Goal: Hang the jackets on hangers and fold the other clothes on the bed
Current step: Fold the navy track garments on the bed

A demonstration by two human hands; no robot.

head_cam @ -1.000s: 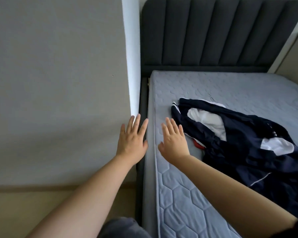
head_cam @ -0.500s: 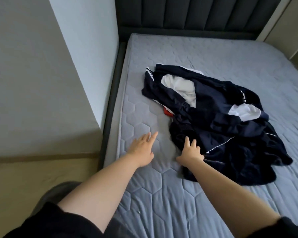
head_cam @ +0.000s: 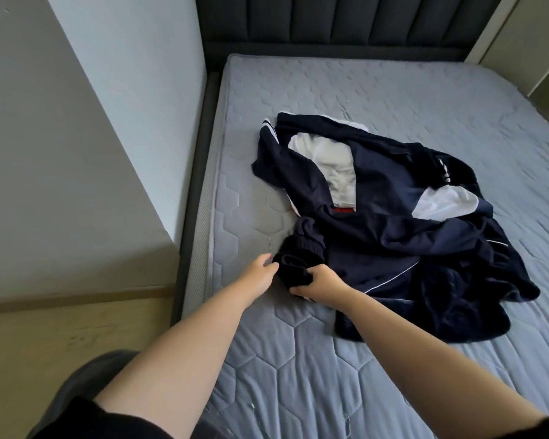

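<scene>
A crumpled heap of navy clothes (head_cam: 393,229) with white panels and a red tag lies on the grey quilted mattress (head_cam: 298,359). I cannot tell the separate garments apart in the heap. At its near left corner a dark bunched piece with an elastic cuff (head_cam: 301,258) sticks out. My right hand (head_cam: 319,285) grips that bunched piece from below. My left hand (head_cam: 259,275) pinches its left edge with the fingertips. No hanger is in view.
A dark padded headboard (head_cam: 346,23) stands at the far end of the bed. A pale wall corner (head_cam: 133,122) runs close along the bed's left side, with a wood floor (head_cam: 61,337) below it. My dark-clad knee (head_cam: 86,384) is at bottom left.
Both hands have moved from hovering open over the mattress onto the heap's near left corner and closed on the dark cuffed piece. The view has tilted down and closer to the clothes.
</scene>
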